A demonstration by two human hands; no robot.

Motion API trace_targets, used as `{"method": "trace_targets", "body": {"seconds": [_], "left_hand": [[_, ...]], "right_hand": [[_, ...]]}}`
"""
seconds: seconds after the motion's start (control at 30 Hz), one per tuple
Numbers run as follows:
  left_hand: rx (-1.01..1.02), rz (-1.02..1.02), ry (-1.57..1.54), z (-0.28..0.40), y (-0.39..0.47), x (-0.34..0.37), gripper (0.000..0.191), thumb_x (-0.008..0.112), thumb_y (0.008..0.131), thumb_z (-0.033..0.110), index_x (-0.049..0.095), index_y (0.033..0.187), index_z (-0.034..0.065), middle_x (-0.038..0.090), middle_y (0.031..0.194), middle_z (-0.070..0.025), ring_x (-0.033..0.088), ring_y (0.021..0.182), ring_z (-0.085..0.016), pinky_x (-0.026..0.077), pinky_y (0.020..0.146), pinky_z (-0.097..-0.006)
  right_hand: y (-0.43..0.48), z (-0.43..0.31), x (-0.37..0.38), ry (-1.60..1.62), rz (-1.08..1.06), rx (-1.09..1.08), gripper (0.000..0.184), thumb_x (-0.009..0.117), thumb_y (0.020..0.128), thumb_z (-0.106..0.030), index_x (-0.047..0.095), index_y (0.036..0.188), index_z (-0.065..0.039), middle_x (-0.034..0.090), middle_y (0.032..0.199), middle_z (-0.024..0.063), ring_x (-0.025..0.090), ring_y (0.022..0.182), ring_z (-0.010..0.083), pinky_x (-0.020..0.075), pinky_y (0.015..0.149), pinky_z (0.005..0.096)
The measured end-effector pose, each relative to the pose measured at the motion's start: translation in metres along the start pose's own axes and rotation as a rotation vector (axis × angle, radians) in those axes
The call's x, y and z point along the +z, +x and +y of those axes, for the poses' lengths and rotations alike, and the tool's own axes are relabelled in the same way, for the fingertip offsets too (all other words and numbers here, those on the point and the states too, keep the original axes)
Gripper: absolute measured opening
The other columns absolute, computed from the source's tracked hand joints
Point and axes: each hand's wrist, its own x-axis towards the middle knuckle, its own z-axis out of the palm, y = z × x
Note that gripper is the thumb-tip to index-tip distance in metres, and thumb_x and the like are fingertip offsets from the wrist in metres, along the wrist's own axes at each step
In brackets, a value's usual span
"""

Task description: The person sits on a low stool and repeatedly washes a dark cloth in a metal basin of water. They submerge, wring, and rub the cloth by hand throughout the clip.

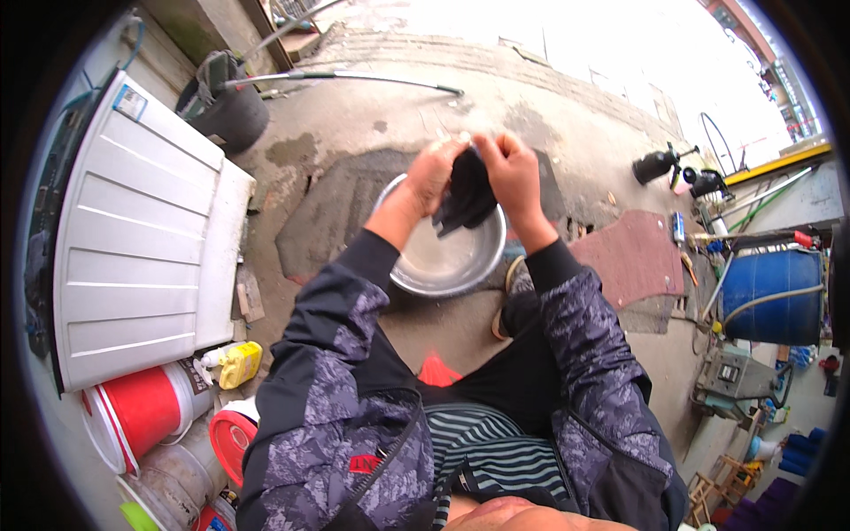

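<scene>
A black cloth [468,192] hangs between my two hands, over a round metal basin [445,265] on the ground. My left hand [431,172] grips its upper left edge, and my right hand [511,166] pinches its upper right edge. The lower end of the cloth dangles inside the basin's outline; whether it touches the liquid I cannot tell. Cloudy, pale liquid shows in the basin, partly hidden by the cloth and my left wrist.
Dark matting [325,212] lies under the basin, with a reddish mat [631,259] to the right. A white ribbed panel [139,232], red bucket [143,411] and yellow bottle [240,365] stand left. A blue barrel [770,295] is far right; a black bucket [232,119] stands upper left.
</scene>
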Motion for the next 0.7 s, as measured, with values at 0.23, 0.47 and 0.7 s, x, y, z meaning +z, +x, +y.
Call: {"method": "trace_targets", "body": {"seconds": [0.23, 0.47, 0.7], "left_hand": [[-0.267, 0.06, -0.105, -0.01, -0.006, 0.013, 0.055, 0.045, 0.111, 0.061, 0.067, 0.105, 0.0102, 0.068, 0.095, -0.0028, 0.065, 0.083, -0.015, 0.053, 0.069, -0.0311], [-0.228, 0.143, -0.005, -0.014, -0.022, 0.023, 0.065, 0.044, 0.11, 0.066, 0.066, 0.126, 0.0061, 0.071, 0.117, -0.0082, 0.067, 0.107, -0.019, 0.057, 0.09, -0.0385], [-0.216, 0.128, -0.022, -0.023, -0.02, 0.023, 0.066, 0.047, 0.108, 0.067, 0.067, 0.122, 0.0053, 0.07, 0.117, -0.0091, 0.066, 0.107, -0.021, 0.055, 0.091, -0.0405]], "right_hand": [[-0.019, -0.013, 0.02, -0.304, -0.085, -0.302, 0.042, 0.074, 0.099, -0.031, 0.058, 0.069, -0.007, 0.061, 0.068, 0.0164, 0.063, 0.062, 0.0384, 0.0497, 0.059, 0.0479], [-0.015, -0.009, 0.02, -0.196, -0.058, -0.522, 0.049, 0.073, 0.103, -0.031, 0.052, 0.067, -0.004, 0.051, 0.062, 0.021, 0.052, 0.053, 0.0419, 0.0428, 0.051, 0.0469], [-0.013, -0.009, 0.018, -0.466, 0.134, -0.217, 0.048, 0.072, 0.101, -0.035, 0.055, 0.065, -0.009, 0.061, 0.062, 0.0153, 0.063, 0.057, 0.0391, 0.0476, 0.052, 0.048]]}}
